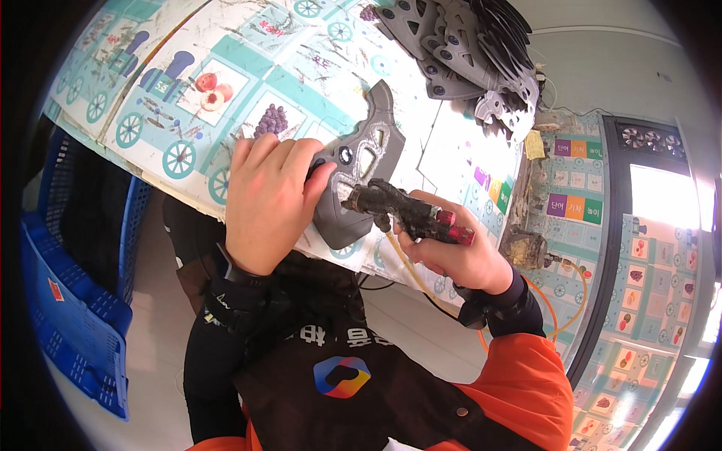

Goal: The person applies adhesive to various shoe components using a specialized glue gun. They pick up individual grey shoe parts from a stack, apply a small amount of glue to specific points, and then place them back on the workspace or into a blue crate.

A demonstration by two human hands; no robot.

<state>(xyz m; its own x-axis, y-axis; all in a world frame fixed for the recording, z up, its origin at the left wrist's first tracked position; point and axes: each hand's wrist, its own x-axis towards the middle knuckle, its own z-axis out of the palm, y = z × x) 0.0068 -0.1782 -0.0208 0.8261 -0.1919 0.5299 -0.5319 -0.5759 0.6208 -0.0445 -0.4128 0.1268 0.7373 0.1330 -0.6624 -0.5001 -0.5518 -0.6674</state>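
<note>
A grey, curved, shoe-upper-like piece (391, 143) with cut-out slots and pale streaks along its surface lies at the near edge of the table. My left hand (272, 195) grips its left side, thumb on top beside a dark round spot. My right hand (459, 244) is wrapped round a small spray gun (406, 210), blackened with residue and fitted with red knobs. Its nozzle points left, just over the lower part of the grey piece; whether it touches cannot be made out. A yellowish hose (410, 264) runs down from the gun.
At the far right of the table (248, 56), covered in a printed sheet, several similar grey pieces (470, 52) are piled. Blue plastic crates (83, 316) stand at the left below table height. A residue-crusted box (524, 249) with hoses sits on the right, near a patterned wall.
</note>
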